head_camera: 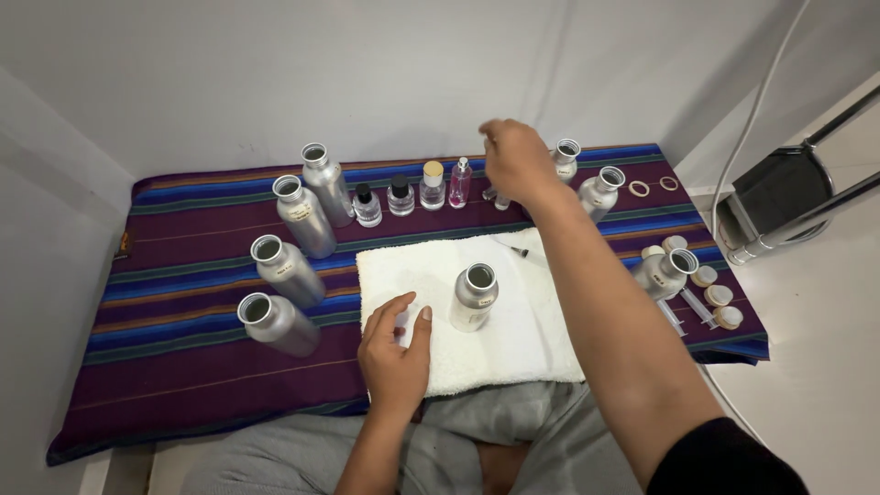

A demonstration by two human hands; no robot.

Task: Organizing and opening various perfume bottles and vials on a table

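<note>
Striped purple cloth (pixel 183 367) is lying under everything; right hand (pixel 515 160), fingers curled, grip unclear, is reaching upper centre toward small clear glass bottles (pixel 500 197); left hand (pixel 396 353), spread flat, is pressing the white towel (pixel 532 339) beside open silver aluminium bottle (pixel 473 298), sensibly steadying it.

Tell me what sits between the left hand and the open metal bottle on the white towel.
Nothing: in the head view only bare white towel separates the left hand from the open metal bottle, which stands upright just right of the fingertips, untouched.
</note>
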